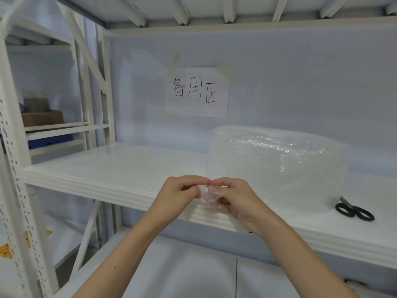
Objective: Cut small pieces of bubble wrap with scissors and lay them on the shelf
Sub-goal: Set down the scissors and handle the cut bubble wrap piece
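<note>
A small clear piece of bubble wrap (209, 195) hangs between my two hands over the front edge of the white shelf (111, 171). My left hand (180, 193) pinches its left side and my right hand (237, 197) pinches its right side, fingertips almost meeting at the top. Right behind my hands, a large roll of bubble wrap (277, 160) lies on the shelf. Black-handled scissors (354, 211) lie on the shelf to the right, apart from both hands.
A paper sign with handwritten characters (196, 92) is taped to the back wall. White rack uprights (12, 160) stand at the left, with boxes (41, 117) on a neighbouring rack. A lower shelf (193, 272) runs under my forearms.
</note>
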